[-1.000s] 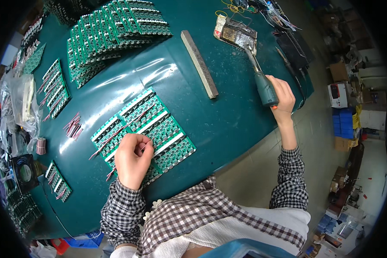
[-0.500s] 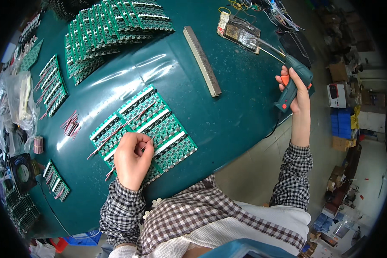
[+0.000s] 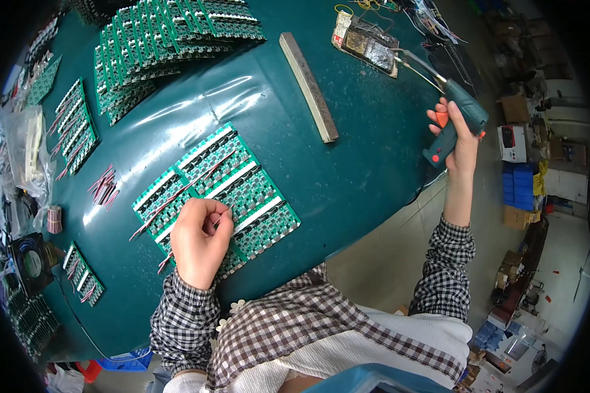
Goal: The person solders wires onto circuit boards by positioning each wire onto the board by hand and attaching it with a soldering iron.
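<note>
A panel of green circuit boards [image 3: 269, 190] lies on the table in front of me, with white strips, black parts and thin red-and-black wires [image 3: 170, 198] laid across it. Over its lower left part, my left hand [image 3: 202, 239] is closed, thumb and forefinger pinching a wire whose other end sticks out left of the hand. At the right, my right hand [image 3: 463, 141] grips a green soldering gun [image 3: 467, 110] by its handle, forefinger near the orange trigger. Its metal tip reaches the edge of a dark, crusted solder tray [image 3: 369, 50].
A long bar [image 3: 308, 88] lies between panel and tray. Stacked circuit boards [image 3: 177, 39] fill the far left. Loose wires [image 3: 103, 187], a wire bundle [image 3: 54, 219], a small board [image 3: 83, 274] and a fan [image 3: 33, 261] sit at the left. The table's edge runs below the gun.
My right hand has shifted slightly right with the soldering gun, whose body has tilted. The left hand stays pinched over the same part of the panel.
</note>
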Demonstrator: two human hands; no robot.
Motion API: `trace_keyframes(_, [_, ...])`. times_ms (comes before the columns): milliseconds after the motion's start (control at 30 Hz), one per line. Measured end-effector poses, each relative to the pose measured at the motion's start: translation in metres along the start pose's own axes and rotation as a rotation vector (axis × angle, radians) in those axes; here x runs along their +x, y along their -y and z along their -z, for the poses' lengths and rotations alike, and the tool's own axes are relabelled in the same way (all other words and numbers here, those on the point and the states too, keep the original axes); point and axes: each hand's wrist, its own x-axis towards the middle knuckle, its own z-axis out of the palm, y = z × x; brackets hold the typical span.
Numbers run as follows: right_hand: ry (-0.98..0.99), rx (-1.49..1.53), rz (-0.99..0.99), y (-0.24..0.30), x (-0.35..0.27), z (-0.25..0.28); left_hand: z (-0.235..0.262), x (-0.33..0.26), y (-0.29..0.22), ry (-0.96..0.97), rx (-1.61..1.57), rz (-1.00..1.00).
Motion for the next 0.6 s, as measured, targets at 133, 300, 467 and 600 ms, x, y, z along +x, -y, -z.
trace_keyframes(133, [0.011, -0.057, -0.013, 0.005, -0.008, -0.010, -0.001, 0.000, 0.000, 0.005, -0.005, -0.004])
trace_keyframes(300, [0.093, 0.105, -0.299, 0.003, 0.017, 0.013, 0.000, -0.001, 0.000, -0.006, 0.004, -0.008])
trace_keyframes(467, [0.083, 0.197, -0.377, -0.002, 0.041, 0.034, 0.000, 0.001, 0.001, -0.002, -0.020, 0.000])
trace_keyframes(600, [0.011, 0.219, -0.216, 0.004, 0.032, 0.032, 0.000, 0.001, 0.000, 0.003, -0.011, 0.004])
